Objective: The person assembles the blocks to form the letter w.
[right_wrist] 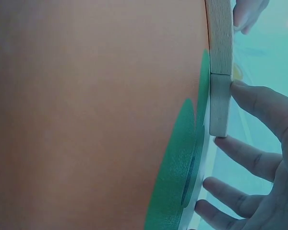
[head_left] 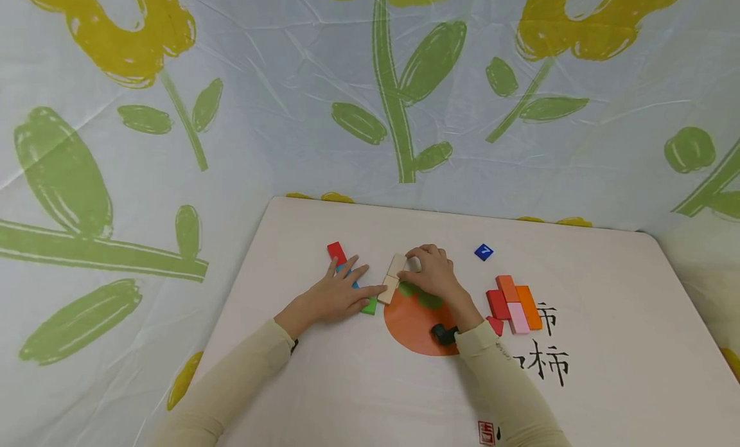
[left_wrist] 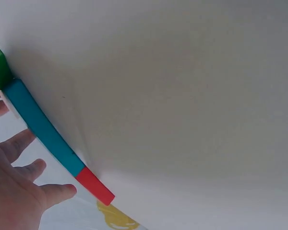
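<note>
Two plain wooden blocks lie end to end: the far block (head_left: 396,264) and the near block (head_left: 388,290). My right hand (head_left: 432,273) has its thumb and index finger on the far block, the index at its end and the thumb near the joint in the right wrist view. My left hand (head_left: 332,297) spreads its fingers over a row made of a red block (head_left: 336,252), a blue block (left_wrist: 50,129) and a green block (left_wrist: 0,67). One left finger reaches the near wooden block. The left fingers partly cover the blue block.
Right of the right forearm lies a cluster of red, orange and pink blocks (head_left: 512,306). A small blue tile marked 7 (head_left: 484,252) sits farther back. The pale tabletop (head_left: 607,286) carries a printed orange fruit (head_left: 410,328) and black characters; a flowered sheet (head_left: 289,100) hangs behind.
</note>
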`<state>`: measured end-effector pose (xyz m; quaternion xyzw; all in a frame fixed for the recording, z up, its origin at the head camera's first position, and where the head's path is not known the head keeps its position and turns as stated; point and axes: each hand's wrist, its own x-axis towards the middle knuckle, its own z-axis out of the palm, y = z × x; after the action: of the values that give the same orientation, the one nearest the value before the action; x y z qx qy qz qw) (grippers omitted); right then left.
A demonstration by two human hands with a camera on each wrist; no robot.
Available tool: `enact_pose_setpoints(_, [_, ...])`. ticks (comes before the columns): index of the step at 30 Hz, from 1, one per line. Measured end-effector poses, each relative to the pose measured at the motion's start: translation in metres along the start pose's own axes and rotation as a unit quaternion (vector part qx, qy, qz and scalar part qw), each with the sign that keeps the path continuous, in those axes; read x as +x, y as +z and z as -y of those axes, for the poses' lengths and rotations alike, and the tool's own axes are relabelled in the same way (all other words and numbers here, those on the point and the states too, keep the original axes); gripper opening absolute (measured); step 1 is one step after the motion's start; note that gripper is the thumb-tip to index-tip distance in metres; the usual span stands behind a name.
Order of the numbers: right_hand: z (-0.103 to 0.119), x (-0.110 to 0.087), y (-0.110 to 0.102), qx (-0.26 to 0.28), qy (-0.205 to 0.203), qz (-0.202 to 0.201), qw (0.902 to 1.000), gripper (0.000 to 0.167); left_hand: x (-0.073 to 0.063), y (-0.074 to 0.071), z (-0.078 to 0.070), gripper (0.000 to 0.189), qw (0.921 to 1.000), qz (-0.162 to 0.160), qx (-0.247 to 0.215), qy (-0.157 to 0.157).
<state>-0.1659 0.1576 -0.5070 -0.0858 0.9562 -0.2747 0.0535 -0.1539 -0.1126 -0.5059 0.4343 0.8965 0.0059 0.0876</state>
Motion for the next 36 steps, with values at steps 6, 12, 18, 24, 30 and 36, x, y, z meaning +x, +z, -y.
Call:
enact_pose_setpoints(6, [0.000, 0.001, 0.001, -0.003, 0.005, 0.002, 1.0000, 0.051, 0.001, -0.002, -0.001, 0.049, 0.9999, 0.008, -0.015, 0.000])
enact_pose_setpoints(12, [-0.001, 0.002, 0.001, -0.010, 0.009, 0.003, 0.9999, 0.051, 0.003, -0.003, -0.002, 0.050, 0.9997, 0.015, -0.021, -0.001])
enact_pose_setpoints(18, [-0.004, -0.004, -0.004, 0.012, 0.007, -0.005, 0.9999, 0.052, 0.005, -0.010, -0.001, 0.053, 0.9994, 0.004, -0.032, -0.014])
enact_pose_setpoints(24, [-0.015, -0.030, -0.021, 0.043, -0.014, -0.040, 0.9982, 0.048, 0.015, -0.012, 0.000, 0.053, 0.9984, -0.034, -0.034, -0.029])
enact_pose_setpoints(30, [-0.038, -0.069, -0.041, 0.060, -0.054, -0.078, 0.9937, 0.042, 0.031, -0.007, -0.004, 0.057, 0.9985, -0.025, -0.023, -0.042])
enact_pose_setpoints(36, [-0.073, -0.113, -0.053, 0.078, -0.072, -0.095, 0.9897, 0.040, 0.043, -0.004, -0.010, 0.058, 0.9974, 0.003, -0.034, -0.063])
